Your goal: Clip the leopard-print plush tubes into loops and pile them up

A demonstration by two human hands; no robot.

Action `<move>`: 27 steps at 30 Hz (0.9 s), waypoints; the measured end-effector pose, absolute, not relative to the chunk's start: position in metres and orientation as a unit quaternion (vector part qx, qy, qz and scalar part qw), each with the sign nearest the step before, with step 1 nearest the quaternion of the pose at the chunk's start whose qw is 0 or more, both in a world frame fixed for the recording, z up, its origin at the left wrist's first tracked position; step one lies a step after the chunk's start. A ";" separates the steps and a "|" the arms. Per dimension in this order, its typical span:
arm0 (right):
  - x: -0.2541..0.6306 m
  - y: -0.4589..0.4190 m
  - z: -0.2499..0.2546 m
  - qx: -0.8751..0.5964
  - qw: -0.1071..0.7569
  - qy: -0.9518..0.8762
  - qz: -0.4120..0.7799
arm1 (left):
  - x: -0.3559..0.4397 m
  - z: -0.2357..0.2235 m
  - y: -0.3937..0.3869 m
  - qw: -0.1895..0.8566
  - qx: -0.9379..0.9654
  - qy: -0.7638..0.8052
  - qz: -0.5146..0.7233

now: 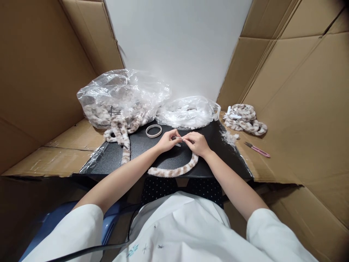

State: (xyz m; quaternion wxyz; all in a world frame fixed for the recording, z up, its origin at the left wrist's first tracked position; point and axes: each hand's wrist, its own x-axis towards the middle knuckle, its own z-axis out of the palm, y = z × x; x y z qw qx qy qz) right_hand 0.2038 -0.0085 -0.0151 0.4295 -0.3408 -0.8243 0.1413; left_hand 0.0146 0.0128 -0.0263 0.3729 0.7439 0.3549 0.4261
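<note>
Both hands pinch at the upper end of a spotted plush strip on a black tabletop.
The spotted plush strip (pixel 177 171) curves along the near edge of the black tabletop (pixel 141 143) and rises under the right hand (pixel 197 143). That hand's fingertips meet those of the left hand (pixel 168 140), all closed in a grip on the strip's end; the finer detail there is too small to tell. A small white tab (pixel 177 145) shows just below the left fingertips. A looser length of plush (pixel 125 154) lies to the left, pink-handled snips (pixel 257 149) on cardboard to the right. Beyond sit a tape roll (pixel 153 131), a coiled plush bundle (pixel 245 115) with white tags, a flatter clear bag (pixel 188 114) and a bulging clear plastic bag (pixel 122 92) of spotted plush, before a pale wall (pixel 177 43).
</note>
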 end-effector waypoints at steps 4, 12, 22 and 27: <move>0.206 -0.006 -0.016 -0.327 0.458 -0.796 0.224 | 0.013 -0.025 0.011 0.326 0.765 0.361 0.421; 0.214 0.010 -0.024 -0.402 0.390 -0.680 0.473 | 0.012 -0.021 0.004 0.266 0.832 0.332 0.357; 0.209 0.003 -0.026 -0.338 0.360 -0.735 0.464 | 0.009 -0.020 0.009 0.342 0.836 0.308 0.300; 0.201 0.000 -0.028 -0.291 0.374 -0.726 0.498 | 0.009 -0.021 0.019 0.440 0.779 0.305 0.326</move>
